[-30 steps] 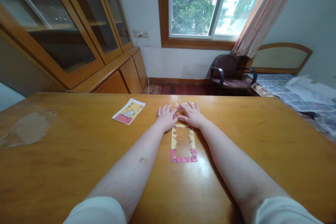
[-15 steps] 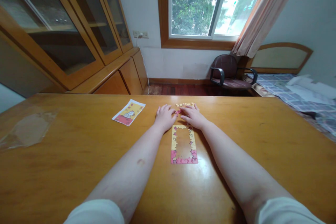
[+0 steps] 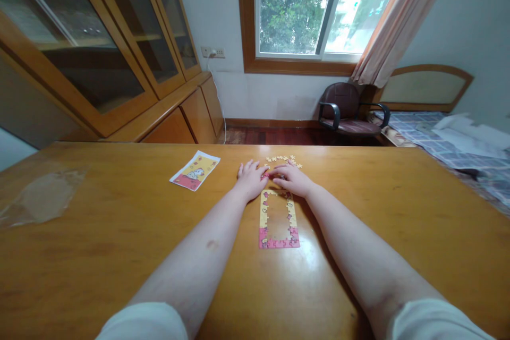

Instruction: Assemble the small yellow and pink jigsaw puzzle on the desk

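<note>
A jigsaw border [image 3: 279, 218], yellow above and pink below with an empty middle, lies flat on the wooden table [image 3: 119, 234]. My left hand [image 3: 250, 178] and my right hand [image 3: 292, 178] meet just beyond its far end, fingertips pinched together on a small pink puzzle piece [image 3: 266, 173]. Which hand grips it I cannot tell for sure. Several loose yellow pieces [image 3: 282, 160] are scattered just past my right hand.
A picture card [image 3: 195, 170] showing the puzzle image lies to the left. A clear plastic bag [image 3: 40, 199] rests near the table's left edge. Beyond the table are a wooden cabinet [image 3: 119, 64], a dark armchair [image 3: 350, 111] and a bed [image 3: 450, 138].
Both hands drew back from lying flat over the loose pieces and pinched together near the frame's far end. The loose pieces are now uncovered.
</note>
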A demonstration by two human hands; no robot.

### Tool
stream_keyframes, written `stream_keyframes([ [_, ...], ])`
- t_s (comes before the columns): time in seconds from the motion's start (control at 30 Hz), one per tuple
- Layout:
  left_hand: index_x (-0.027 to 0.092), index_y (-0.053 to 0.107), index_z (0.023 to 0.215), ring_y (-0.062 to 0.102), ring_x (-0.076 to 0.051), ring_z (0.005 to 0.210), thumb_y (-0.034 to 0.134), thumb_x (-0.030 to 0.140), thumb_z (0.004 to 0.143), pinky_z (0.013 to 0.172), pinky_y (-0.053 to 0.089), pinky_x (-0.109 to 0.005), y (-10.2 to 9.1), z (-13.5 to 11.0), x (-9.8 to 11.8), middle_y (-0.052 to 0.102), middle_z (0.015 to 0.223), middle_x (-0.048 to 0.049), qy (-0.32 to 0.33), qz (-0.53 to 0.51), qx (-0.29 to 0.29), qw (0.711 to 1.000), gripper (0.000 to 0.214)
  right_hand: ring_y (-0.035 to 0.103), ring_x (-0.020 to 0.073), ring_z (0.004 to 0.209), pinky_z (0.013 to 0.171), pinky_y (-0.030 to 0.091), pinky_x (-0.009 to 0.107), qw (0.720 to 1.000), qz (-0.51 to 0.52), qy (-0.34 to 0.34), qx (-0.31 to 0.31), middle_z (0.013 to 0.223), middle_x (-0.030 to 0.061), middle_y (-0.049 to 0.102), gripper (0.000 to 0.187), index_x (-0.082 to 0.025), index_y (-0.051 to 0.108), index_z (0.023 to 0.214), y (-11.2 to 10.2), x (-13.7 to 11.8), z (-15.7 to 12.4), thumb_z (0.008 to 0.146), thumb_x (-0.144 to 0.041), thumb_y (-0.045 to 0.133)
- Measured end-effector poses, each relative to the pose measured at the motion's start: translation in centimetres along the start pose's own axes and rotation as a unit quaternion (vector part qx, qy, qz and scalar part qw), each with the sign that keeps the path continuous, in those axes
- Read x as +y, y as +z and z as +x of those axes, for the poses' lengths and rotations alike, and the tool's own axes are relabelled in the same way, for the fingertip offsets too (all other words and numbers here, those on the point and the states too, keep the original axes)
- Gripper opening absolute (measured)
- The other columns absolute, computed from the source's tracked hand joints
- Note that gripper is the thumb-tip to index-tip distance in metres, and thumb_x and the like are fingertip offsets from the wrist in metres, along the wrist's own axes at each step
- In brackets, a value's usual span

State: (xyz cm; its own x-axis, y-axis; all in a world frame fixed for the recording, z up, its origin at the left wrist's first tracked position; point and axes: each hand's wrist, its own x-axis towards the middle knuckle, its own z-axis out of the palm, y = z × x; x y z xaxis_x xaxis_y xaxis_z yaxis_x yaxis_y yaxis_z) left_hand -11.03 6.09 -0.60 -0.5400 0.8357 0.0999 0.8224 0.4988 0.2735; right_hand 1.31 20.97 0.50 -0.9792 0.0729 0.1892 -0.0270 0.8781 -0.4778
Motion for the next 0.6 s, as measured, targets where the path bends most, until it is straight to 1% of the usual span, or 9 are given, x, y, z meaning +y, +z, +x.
stream_keyframes([
  [0.03, 0.032, 0.055, 0.131, 0.031, -0.031, 0.138, 0.045, 0.041, 0.09, 0.114, 0.018, -0.058, 0.0, 0.0, 0.0, 0.046, 0.144, -0.0081, 0.003, -0.002, -0.003, 1.0, 0.044, 0.053, 0.024, 0.116, 0.113, 0.013, 0.057, 1.0, 0.003, 0.006, 0.006, 0.116, 0.0079, 0.066, 0.027, -0.023, 0.065, 0.113, 0.0, 0.1, 0.0, 0.091, -0.034, 0.052],
  [0.1, 0.032, 0.055, 0.131, 0.033, -0.031, 0.138, 0.046, 0.041, 0.09, 0.114, 0.019, -0.057, -0.1, 0.0, 0.0, 0.046, 0.144, -0.0079, 0.016, -0.008, 0.001, 1.0, 0.044, 0.051, 0.024, 0.12, 0.114, 0.015, 0.055, 0.999, -0.001, 0.028, 0.027, 0.122, 0.0095, 0.063, 0.031, -0.021, 0.061, 0.119, -0.1, 0.1, 0.0, 0.092, -0.033, 0.05],
  [0.17, 0.031, 0.06, 0.127, 0.038, -0.028, 0.134, 0.046, 0.038, 0.09, 0.114, 0.022, -0.054, -0.4, 0.0, 0.1, 0.049, 0.141, -0.0071, 0.042, -0.02, 0.018, 0.999, 0.04, 0.042, 0.0249, 0.13, 0.115, 0.013, 0.054, 0.998, -0.014, 0.051, 0.035, 0.133, 0.0111, 0.056, 0.04, -0.02, 0.053, 0.129, 0.0, 0.2, 0.0, 0.093, -0.034, 0.047],
  [0.27, 0.031, 0.07, 0.11, 0.047, -0.024, 0.125, 0.048, 0.029, 0.088, 0.113, 0.025, -0.05, -0.8, -0.1, 0.3, 0.059, 0.131, -0.0044, 0.079, -0.045, 0.034, 0.995, 0.031, 0.025, 0.027, 0.141, 0.116, 0.005, 0.056, 0.998, -0.033, 0.062, -0.001, 0.145, 0.0097, 0.045, 0.051, -0.021, 0.041, 0.141, 0.3, -0.1, 0.1, 0.094, -0.041, 0.043],
  [0.33, 0.03, 0.073, 0.103, 0.052, -0.023, 0.118, 0.049, 0.026, 0.086, 0.112, 0.027, -0.048, -0.9, -0.1, 0.4, 0.064, 0.122, -0.0032, 0.093, -0.063, 0.029, 0.993, 0.03, 0.021, 0.0287, 0.143, 0.115, 0.002, 0.058, 0.997, -0.042, 0.057, -0.03, 0.148, 0.0078, 0.042, 0.053, -0.022, 0.038, 0.144, 0.5, -0.4, 0.2, 0.096, -0.044, 0.039],
  [0.4, 0.029, 0.073, 0.102, 0.055, -0.022, 0.111, 0.049, 0.023, 0.085, 0.11, 0.031, -0.045, -0.9, 0.0, 0.4, 0.068, 0.114, -0.0027, 0.103, -0.079, 0.023, 0.991, 0.031, 0.023, 0.0293, 0.142, 0.115, 0.001, 0.059, 0.997, -0.049, 0.055, -0.034, 0.146, 0.0069, 0.045, 0.051, -0.023, 0.041, 0.143, 0.5, -0.6, 0.3, 0.097, -0.044, 0.036],
  [0.47, 0.028, 0.073, 0.101, 0.058, -0.021, 0.106, 0.048, 0.022, 0.084, 0.106, 0.036, -0.042, -0.9, 0.0, 0.4, 0.071, 0.108, -0.0024, 0.109, -0.087, 0.02, 0.99, 0.031, 0.033, 0.0277, 0.137, 0.115, 0.002, 0.058, 0.997, -0.054, 0.059, -0.006, 0.137, 0.0069, 0.055, 0.045, -0.023, 0.051, 0.135, 0.2, -0.4, 0.2, 0.098, -0.043, 0.034],
  [0.53, 0.026, 0.074, 0.097, 0.059, -0.021, 0.102, 0.048, 0.022, 0.084, 0.102, 0.04, -0.039, -0.9, 0.1, 0.3, 0.072, 0.103, -0.0027, 0.109, -0.088, 0.021, 0.99, 0.029, 0.046, 0.0246, 0.126, 0.116, 0.008, 0.054, 0.996, -0.053, 0.068, 0.037, 0.125, 0.0071, 0.063, 0.04, -0.022, 0.061, 0.121, -0.1, 0.1, 0.2, 0.098, -0.041, 0.034],
  [0.6, 0.024, 0.074, 0.094, 0.06, -0.021, 0.1, 0.048, 0.021, 0.084, 0.098, 0.043, -0.037, -0.8, 0.2, 0.1, 0.072, 0.1, -0.0032, 0.107, -0.088, 0.022, 0.99, 0.028, 0.057, 0.022, 0.113, 0.115, 0.017, 0.049, 0.993, -0.04, 0.087, 0.074, 0.114, 0.007, 0.069, 0.039, -0.022, 0.066, 0.111, -0.3, 1.0, 0.1, 0.098, -0.039, 0.033],
])
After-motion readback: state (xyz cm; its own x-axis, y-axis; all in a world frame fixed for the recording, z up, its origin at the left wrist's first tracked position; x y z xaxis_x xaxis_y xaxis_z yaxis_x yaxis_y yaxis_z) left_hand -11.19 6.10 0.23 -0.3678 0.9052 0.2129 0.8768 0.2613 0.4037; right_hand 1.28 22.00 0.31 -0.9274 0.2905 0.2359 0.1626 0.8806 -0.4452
